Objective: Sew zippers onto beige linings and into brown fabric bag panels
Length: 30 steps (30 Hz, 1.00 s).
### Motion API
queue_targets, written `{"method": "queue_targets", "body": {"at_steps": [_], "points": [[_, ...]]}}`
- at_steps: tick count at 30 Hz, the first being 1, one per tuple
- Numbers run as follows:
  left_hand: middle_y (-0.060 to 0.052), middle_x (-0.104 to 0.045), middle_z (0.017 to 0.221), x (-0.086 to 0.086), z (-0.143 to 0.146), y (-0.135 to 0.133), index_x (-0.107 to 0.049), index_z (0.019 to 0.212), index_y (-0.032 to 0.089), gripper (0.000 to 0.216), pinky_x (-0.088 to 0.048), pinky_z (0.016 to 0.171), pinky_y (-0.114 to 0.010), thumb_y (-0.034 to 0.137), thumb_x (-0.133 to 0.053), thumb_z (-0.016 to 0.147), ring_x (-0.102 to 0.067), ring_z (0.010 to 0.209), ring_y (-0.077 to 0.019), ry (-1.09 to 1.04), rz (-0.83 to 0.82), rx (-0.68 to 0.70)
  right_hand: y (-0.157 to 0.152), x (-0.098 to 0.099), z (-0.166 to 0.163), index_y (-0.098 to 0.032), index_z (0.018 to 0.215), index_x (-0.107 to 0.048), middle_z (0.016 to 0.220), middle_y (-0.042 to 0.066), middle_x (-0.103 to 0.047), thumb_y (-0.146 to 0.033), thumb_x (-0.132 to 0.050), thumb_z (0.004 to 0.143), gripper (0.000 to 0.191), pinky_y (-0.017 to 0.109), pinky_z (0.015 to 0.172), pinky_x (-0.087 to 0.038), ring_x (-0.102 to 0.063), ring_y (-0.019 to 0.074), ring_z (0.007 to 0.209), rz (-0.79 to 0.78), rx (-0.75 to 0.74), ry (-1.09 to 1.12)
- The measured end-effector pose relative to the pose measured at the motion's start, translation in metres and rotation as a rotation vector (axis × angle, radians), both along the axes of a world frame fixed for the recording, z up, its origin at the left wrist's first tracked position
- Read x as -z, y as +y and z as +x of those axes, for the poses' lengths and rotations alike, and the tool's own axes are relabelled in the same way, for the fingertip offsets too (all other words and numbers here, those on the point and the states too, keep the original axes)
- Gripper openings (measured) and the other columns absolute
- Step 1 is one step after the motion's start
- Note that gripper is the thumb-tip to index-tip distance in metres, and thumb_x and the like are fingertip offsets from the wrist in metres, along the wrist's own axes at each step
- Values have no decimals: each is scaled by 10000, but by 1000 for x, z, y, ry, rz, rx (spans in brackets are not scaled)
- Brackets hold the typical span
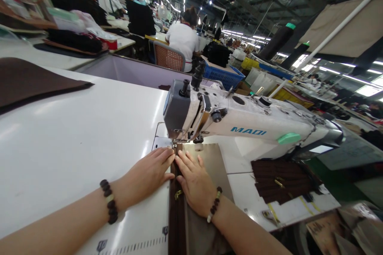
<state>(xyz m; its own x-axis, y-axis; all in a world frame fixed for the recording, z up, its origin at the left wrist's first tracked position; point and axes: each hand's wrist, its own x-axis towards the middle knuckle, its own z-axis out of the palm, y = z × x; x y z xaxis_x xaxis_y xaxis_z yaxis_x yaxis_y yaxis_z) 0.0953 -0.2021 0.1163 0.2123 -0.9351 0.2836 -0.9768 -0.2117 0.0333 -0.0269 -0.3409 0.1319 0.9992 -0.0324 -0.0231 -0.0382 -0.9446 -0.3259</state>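
Note:
A white sewing machine [221, 115] stands over the worktable, its presser foot [176, 146] just beyond my fingertips. Under the foot runs a dark brown zipper strip [177, 223] with a gold-coloured zipper pull [178, 194]. It lies along the left side of an olive-tan fabric panel [214, 163]. My left hand [148, 171] rests flat at the strip's left edge, fingers stretched out toward the foot. Opposite it, my right hand [194, 185] presses on the strip and panel with extended fingers. Neither hand is closed around anything.
More brown zipper strips [281, 181] are piled at the right of the white tabletop [98, 127]. A dark brown piece [36, 81] lies at far left. Ruler markings [134, 245] run along the near edge. Beyond, a person in white [182, 40] sits near a blue crate [223, 75].

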Motion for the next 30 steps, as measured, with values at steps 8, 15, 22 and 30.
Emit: {"method": "queue_targets", "body": {"at_steps": [8, 15, 22, 30], "points": [[-85, -636, 967, -10, -15, 15, -621, 949, 131, 168, -502, 851, -397, 246, -642, 830, -592, 925, -244, 11, 75, 120, -1, -2, -1, -187, 1413, -348, 1499, -3, -241, -216, -355, 943, 472, 532, 1126, -197, -186, 208, 1396, -56, -7, 9], [-68, -656, 1000, -32, -90, 54, -614, 1043, 142, 317, -439, 929, -311, 75, -333, 913, -577, 925, -173, 88, -89, 331, -3, -1, -2, -182, 1406, -357, 1508, 6, -213, -243, -379, 950, 460, 525, 1128, -186, -157, 193, 1404, -87, -22, 5], [-58, -660, 909, -27, -112, 56, -618, 997, 137, 360, -426, 932, -318, 92, -264, 951, -563, 876, -171, 108, -247, 305, -3, -4, -2, -173, 1400, -356, 1495, 24, -250, -236, -377, 955, 450, 551, 1123, -179, -203, 183, 1391, -83, -34, 4], [-37, -644, 809, -29, -110, 57, -609, 1005, 166, 333, -464, 885, -233, 127, -280, 967, -563, 803, -144, 173, -265, 368, -7, -3, 3, -129, 1341, -433, 1448, 107, -345, -234, -458, 916, 438, 517, 1136, -175, -238, 218, 1380, -9, -90, -65]]}}
